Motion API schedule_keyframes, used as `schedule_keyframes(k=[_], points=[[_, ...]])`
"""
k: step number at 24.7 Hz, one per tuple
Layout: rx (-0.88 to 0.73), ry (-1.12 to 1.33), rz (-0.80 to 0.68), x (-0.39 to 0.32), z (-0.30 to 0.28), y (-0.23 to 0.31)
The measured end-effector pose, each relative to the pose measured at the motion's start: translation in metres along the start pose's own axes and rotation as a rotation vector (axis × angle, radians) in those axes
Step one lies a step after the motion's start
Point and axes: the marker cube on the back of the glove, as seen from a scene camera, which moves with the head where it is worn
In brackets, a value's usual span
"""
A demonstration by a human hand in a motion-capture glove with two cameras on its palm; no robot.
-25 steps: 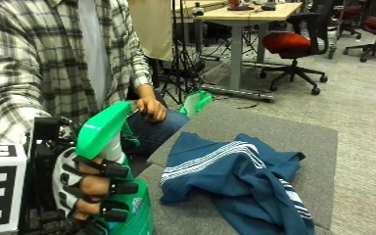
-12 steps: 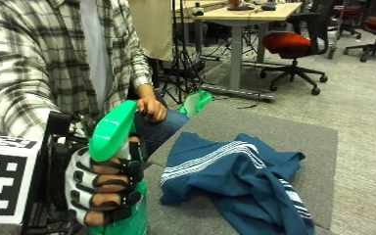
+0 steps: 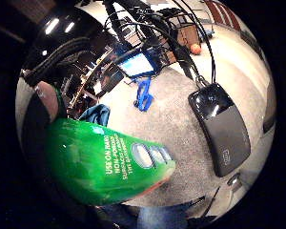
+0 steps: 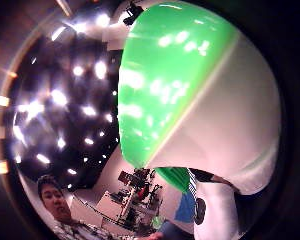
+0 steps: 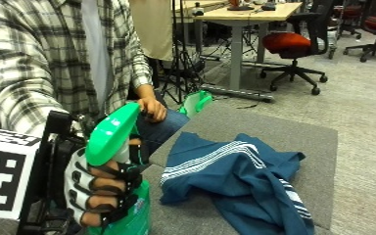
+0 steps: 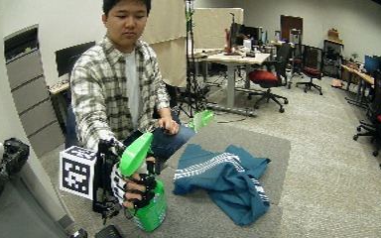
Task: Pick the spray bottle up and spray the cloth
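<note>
A person's gloved right hand (image 5: 100, 188) grips the neck of a green spray bottle (image 5: 113, 132) at the near left corner of the grey table (image 5: 305, 137), fingers curled below the trigger head. The nozzle points toward the blue cloth (image 5: 240, 176) with white stripes, which lies crumpled mid-table to the right of the bottle. In the wide outside view the hand (image 6: 134, 186) holds the bottle (image 6: 150, 210) upright, a short way from the cloth (image 6: 226, 178). The bottle's body (image 3: 105, 164) and its head (image 4: 190, 90) fill the palm views.
A second small green object (image 5: 196, 102) sits at the table's far left edge, beside the person's bare left hand (image 5: 152, 107), which rests on their knee. Desks and office chairs (image 5: 292, 44) stand behind. A black device (image 3: 221, 129) lies on the floor.
The gloved hand has turned slightly with the bottle in its grip, staying at the near left corner. The cloth has not moved.
</note>
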Motion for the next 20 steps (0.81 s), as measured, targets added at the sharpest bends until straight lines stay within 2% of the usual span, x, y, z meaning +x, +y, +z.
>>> schedule_keyframes(k=[9,20], points=[[0.085,-0.008,0.018,-0.021,-0.004,-0.014],[0.092,0.053,-0.245,-0.139,-0.017,-0.058]])
